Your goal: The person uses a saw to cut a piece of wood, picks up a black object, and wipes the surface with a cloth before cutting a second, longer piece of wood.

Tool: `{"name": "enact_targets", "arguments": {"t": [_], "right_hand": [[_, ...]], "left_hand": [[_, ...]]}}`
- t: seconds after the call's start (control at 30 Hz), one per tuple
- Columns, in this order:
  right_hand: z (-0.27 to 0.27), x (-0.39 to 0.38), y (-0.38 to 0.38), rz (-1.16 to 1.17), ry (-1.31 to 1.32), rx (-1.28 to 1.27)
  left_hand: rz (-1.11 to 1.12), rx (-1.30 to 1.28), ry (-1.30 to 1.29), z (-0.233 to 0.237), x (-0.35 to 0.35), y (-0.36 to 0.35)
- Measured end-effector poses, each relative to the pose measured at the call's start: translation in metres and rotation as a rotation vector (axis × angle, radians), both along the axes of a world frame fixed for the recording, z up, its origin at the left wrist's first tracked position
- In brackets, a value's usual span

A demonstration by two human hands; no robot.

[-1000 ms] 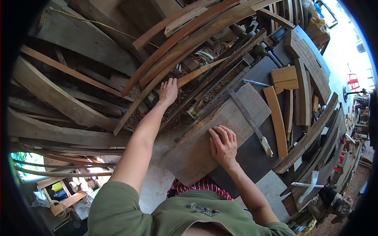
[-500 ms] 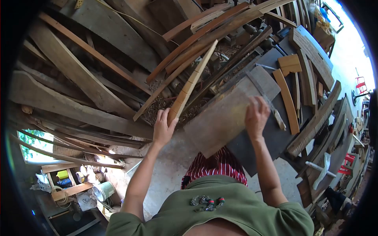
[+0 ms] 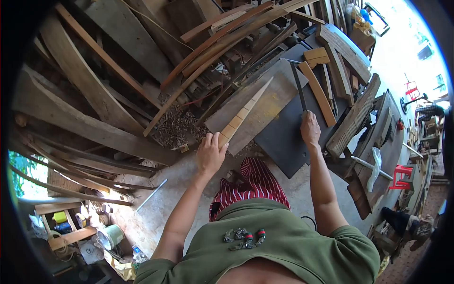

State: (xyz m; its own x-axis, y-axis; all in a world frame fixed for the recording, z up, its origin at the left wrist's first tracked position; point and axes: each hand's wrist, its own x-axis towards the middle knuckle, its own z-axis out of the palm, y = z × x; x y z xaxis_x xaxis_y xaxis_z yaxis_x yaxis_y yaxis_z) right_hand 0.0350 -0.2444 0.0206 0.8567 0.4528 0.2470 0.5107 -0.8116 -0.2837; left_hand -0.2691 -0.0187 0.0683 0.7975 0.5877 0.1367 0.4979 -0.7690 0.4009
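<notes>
My left hand [image 3: 211,155] is closed around the thick end of a tapered wooden piece [image 3: 244,112]. Dark lines cross its face at intervals, and its thin tip points up and to the right over a flat wooden board [image 3: 280,91]. At the right, my right hand [image 3: 310,129] grips the lower end of a long, dark, flat file [image 3: 298,84], whose blade extends away from me. Fingers cover most of the handle. Beneath that hand lies a dark sheet [image 3: 287,142], partly under the board.
A curved light-brown piece [image 3: 319,97] and a small wooden block [image 3: 316,57] lie right of the file. Long planks [image 3: 85,71] crowd the left. Shavings [image 3: 176,128] are heaped beyond my left hand. A bucket [image 3: 110,236] stands lower left, a red chair [image 3: 402,176] far right.
My right hand, empty before, has closed on the file lying on the board. My left hand has lowered the tapered piece over the board. The view has shifted right.
</notes>
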Motion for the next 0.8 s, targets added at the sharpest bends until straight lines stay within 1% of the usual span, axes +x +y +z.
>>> {"name": "enact_targets", "arguments": {"t": [0.03, 0.07, 0.13, 0.27, 0.33, 0.4, 0.43, 0.5, 0.53, 0.6, 0.67, 0.73, 0.77, 0.8], "right_hand": [[-0.001, -0.001, 0.000, 0.012, 0.040, 0.047], [-0.002, 0.001, 0.000, 0.026, 0.080, 0.092], [-0.001, 0.007, -0.001, 0.030, 0.109, 0.080], [-0.002, 0.022, -0.003, -0.005, 0.157, 0.021], [-0.006, 0.028, -0.011, 0.068, 0.162, 0.165], [-0.008, 0.034, -0.022, 0.032, 0.491, 0.346], [-0.004, 0.037, -0.023, 0.036, 0.505, 0.340], [0.002, 0.036, -0.032, 0.055, 0.791, 0.716], [0.005, 0.037, -0.038, 0.047, 0.827, 0.706], [0.009, 0.043, -0.041, 0.109, 0.849, 0.642], [0.007, 0.045, -0.039, 0.141, 0.860, 0.641], [0.009, 0.046, -0.033, 0.256, 0.646, 0.578], [0.011, 0.047, -0.031, 0.266, 0.703, 0.570], [0.012, 0.048, -0.027, 0.287, 0.705, 0.570]], "left_hand": [[-0.013, 0.071, 0.018, 0.002, 0.003, -0.003], [0.004, 0.071, 0.019, 0.003, 0.008, -0.005], [-0.036, 0.094, 0.009, 0.004, 0.021, -0.009], [-0.006, 0.116, 0.024, 0.002, 0.063, -0.010], [0.030, 0.137, 0.019, -0.002, 0.089, -0.013], [0.057, 0.126, 0.036, -0.006, 0.113, -0.016], [0.086, 0.134, 0.013, -0.010, 0.123, -0.018], [0.127, 0.171, -0.006, -0.019, 0.133, -0.020], [0.133, 0.164, 0.030, -0.021, 0.134, -0.021], [0.116, 0.180, -0.032, -0.020, 0.134, -0.021], [0.142, 0.169, -0.013, -0.018, 0.137, -0.024], [0.177, 0.159, -0.009, -0.020, 0.136, -0.026], [0.179, 0.145, -0.029, -0.021, 0.137, -0.026], [0.182, 0.129, -0.051, -0.024, 0.138, -0.026]]}}
